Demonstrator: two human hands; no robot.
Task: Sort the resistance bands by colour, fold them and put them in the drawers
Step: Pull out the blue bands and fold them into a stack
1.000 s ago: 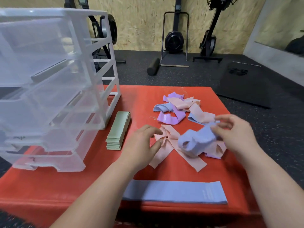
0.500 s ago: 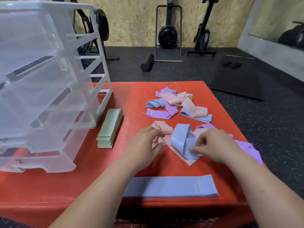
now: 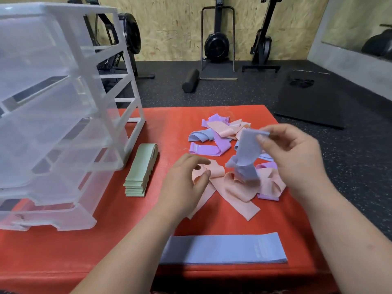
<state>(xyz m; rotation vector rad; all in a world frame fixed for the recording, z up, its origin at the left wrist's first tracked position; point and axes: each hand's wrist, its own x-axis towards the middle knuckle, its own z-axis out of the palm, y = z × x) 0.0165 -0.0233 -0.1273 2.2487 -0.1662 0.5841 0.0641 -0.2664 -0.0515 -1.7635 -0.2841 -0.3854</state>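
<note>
Blue band (image 3: 247,149) hangs pinched in the right hand (image 3: 297,158) above the pink bands (image 3: 237,192); left hand (image 3: 184,179), at nine o'clock, lies loose, empty. Print on the flat blue band (image 3: 222,248) is unreadable.

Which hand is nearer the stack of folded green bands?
Left. The left hand is just right of the green stack, by a pink band; the right hand is farther right, pinching a lifted blue band.
</note>
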